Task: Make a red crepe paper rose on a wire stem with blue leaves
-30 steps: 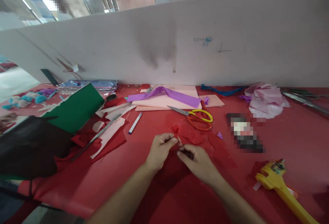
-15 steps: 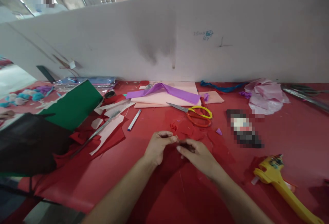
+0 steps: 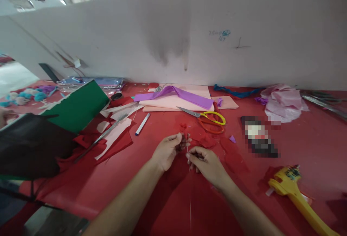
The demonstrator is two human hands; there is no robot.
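At the middle of the red table, my left hand (image 3: 166, 151) pinches the base of a small crumpled red piece (image 3: 185, 129), which looks like paper or cloth. A thin pale strand (image 3: 190, 203), wire or thread, runs from below that piece down towards me. Just under it, my right hand (image 3: 207, 163) is closed, thumb and forefinger pinching the strand. Flat red cut pieces (image 3: 204, 137) lie beyond my right hand. Scissors (image 3: 210, 118) with yellow and orange handles rest behind them, blades partly open.
A yellow glue gun (image 3: 292, 185) lies at right, near a blurred dark object (image 3: 258, 136). Purple strip (image 3: 173, 93) and peach sheets (image 3: 159, 104) are at the back. A marker (image 3: 142, 124), paper scraps (image 3: 119, 134) and a green board (image 3: 78, 109) stand left; a white partition (image 3: 108, 44) rises behind.
My left hand has turned and its fingers have opened out slightly around the red piece, now raised above them. My right hand has shifted slightly down along the strand, which shows more clearly.
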